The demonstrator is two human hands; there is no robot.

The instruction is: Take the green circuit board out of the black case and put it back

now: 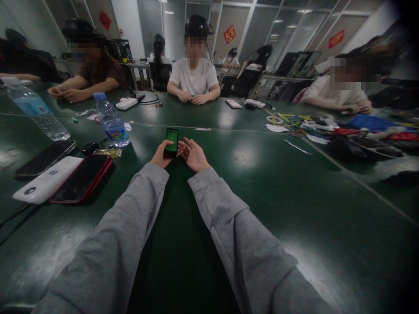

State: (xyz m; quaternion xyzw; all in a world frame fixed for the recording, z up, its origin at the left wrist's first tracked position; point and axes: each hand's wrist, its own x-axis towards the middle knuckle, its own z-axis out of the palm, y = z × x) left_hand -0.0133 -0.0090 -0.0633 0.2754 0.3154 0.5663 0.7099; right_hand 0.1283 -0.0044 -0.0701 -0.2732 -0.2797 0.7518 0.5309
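A small black phone with a lit green screen stands tilted above the dark green table. My left hand grips its lower left edge, fingers wrapped round it. My right hand sits just right of the phone with the palm turned up and the fingers spread, their tips close to the phone's side. Both arms wear grey sleeves.
To the left lie a red-cased phone, a white power bank, another dark phone and two water bottles. A metal tool and a heap of cables and cloth lie right. Three people sit across the table.
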